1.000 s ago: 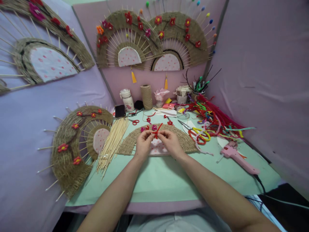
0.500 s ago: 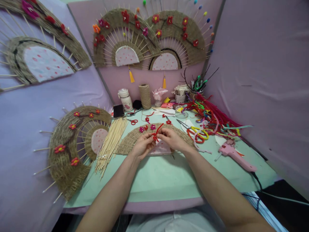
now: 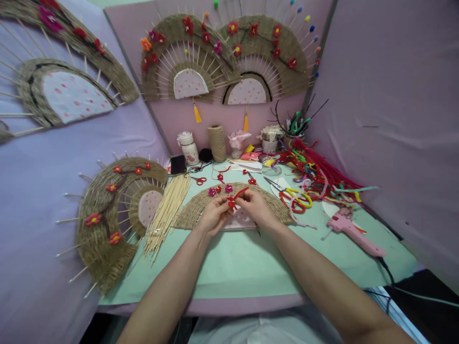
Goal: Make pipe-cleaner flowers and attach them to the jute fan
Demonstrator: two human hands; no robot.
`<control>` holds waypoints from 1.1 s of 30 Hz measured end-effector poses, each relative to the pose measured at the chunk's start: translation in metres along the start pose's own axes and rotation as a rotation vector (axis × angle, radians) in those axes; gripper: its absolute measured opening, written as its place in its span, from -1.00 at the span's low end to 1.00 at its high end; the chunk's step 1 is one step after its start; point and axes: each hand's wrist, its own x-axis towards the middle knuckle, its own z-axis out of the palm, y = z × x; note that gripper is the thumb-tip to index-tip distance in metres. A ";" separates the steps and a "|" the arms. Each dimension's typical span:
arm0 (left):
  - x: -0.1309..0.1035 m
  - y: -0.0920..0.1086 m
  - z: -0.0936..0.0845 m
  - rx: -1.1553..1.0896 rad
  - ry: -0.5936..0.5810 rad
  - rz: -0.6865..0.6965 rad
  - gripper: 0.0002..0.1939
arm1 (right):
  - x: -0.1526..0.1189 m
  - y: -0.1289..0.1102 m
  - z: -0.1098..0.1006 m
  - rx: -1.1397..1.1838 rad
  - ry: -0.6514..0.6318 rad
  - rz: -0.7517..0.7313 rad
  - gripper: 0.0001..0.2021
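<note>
Above a woven twine fan (image 3: 193,206) on the table, my left hand (image 3: 215,214) pinches a small red pipe-cleaner flower (image 3: 232,202). My right hand (image 3: 255,207) has its fingertips closed on the same red piece, from the right side. A red end of pipe cleaner (image 3: 241,192) sticks out to the upper right over the right fingers. Purple flowers (image 3: 228,188) lie near the fan's upper edge, just beyond my hands. The fan's light dotted centre (image 3: 241,220) is partly hidden beneath them.
Left of the fan lie thin wooden sticks (image 3: 168,210) and red scissors (image 3: 201,180). To the right are yellow-handled scissors (image 3: 299,197), a heap of pipe cleaners (image 3: 315,165) and a pink glue gun (image 3: 355,236). A twine spool (image 3: 217,143) stands behind.
The free red end has tilted down to the right, from steeply upright to a lower slant. Both hands stay on the flower. The whole view has shifted slightly.
</note>
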 end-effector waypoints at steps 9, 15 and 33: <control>0.004 0.001 -0.006 -0.104 0.089 0.104 -0.73 | -0.004 0.002 0.006 -0.100 0.044 -0.101 -0.80; 0.002 -0.004 -0.002 0.052 0.195 0.241 -0.75 | -0.010 -0.010 0.006 -0.327 0.124 -0.417 -0.86; 0.005 -0.013 -0.004 0.284 0.197 0.382 -0.77 | -0.009 -0.003 0.009 -0.386 0.156 -0.394 -0.87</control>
